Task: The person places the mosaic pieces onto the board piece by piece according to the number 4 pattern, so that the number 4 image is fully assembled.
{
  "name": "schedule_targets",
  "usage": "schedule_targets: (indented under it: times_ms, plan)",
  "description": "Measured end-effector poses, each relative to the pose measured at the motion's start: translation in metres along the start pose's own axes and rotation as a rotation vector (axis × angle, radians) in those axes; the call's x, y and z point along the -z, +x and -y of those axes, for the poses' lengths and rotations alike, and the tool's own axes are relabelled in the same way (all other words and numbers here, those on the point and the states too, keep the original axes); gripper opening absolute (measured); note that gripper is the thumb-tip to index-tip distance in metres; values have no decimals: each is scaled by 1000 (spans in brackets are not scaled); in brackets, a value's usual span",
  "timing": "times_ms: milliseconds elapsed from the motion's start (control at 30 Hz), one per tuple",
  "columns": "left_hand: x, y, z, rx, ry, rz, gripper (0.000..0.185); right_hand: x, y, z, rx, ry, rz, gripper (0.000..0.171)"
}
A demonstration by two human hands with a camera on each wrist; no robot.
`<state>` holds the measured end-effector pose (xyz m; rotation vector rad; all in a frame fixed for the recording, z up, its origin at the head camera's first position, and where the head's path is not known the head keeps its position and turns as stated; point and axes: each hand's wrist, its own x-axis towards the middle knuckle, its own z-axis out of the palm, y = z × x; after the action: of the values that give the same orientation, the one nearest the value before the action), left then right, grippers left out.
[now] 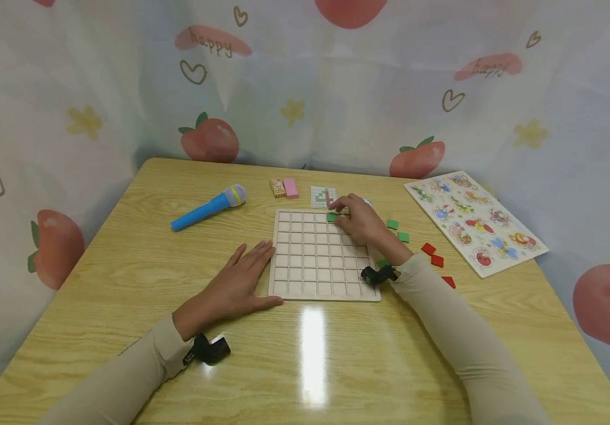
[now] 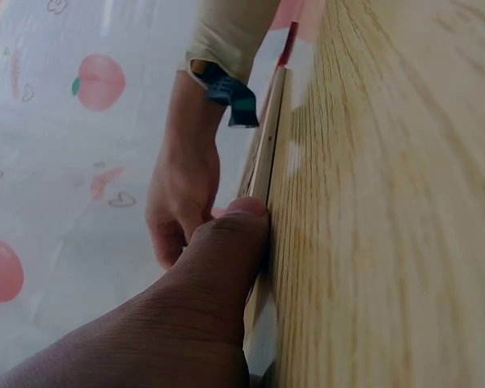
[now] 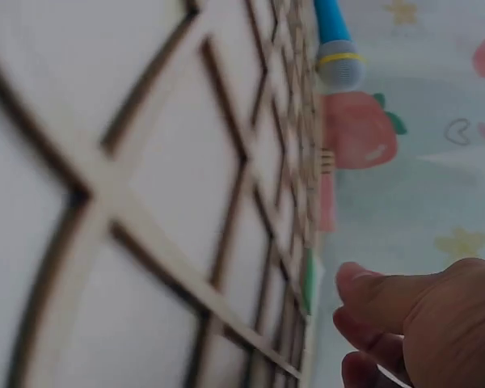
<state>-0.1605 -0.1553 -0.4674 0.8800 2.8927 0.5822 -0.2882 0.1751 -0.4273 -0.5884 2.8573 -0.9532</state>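
Note:
A wooden grid board [image 1: 310, 254] lies flat on the table. My left hand [image 1: 238, 283] rests flat beside it, fingertips at its left edge and thumb at the near left corner. In the left wrist view the thumb [image 2: 246, 212] lies against the board's side. My right hand [image 1: 360, 221] hovers over the far edge, thumb and fingers loosely bent around a green tile [image 1: 332, 217] in the far row. The right wrist view shows the thumb tip [image 3: 356, 276] apart from that tile. Right of the board lie loose green tiles [image 1: 403, 236] and red tiles [image 1: 437, 260].
A small pattern card [image 1: 323, 196] lies just beyond the board, with a pink block [image 1: 290, 188] and a patterned block [image 1: 277, 188] left of it. A blue toy microphone [image 1: 206, 209] lies at the left. An animal puzzle board [image 1: 477, 221] sits at the right table edge.

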Motion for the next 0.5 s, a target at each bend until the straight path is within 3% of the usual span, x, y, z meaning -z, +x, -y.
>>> schedule_targets:
  times_ms: [167,333,500]
  plan:
    - [-3,1,-1,-8,-3,-6,115,23,-30,4,0,6,-102,29]
    - [-5,1,0,10,-3,2,116,45,-81,3,2,9,-190,26]
    - [-4,2,1,8,-9,-2,117,51,-131,-12,-22,-29,-275,24]
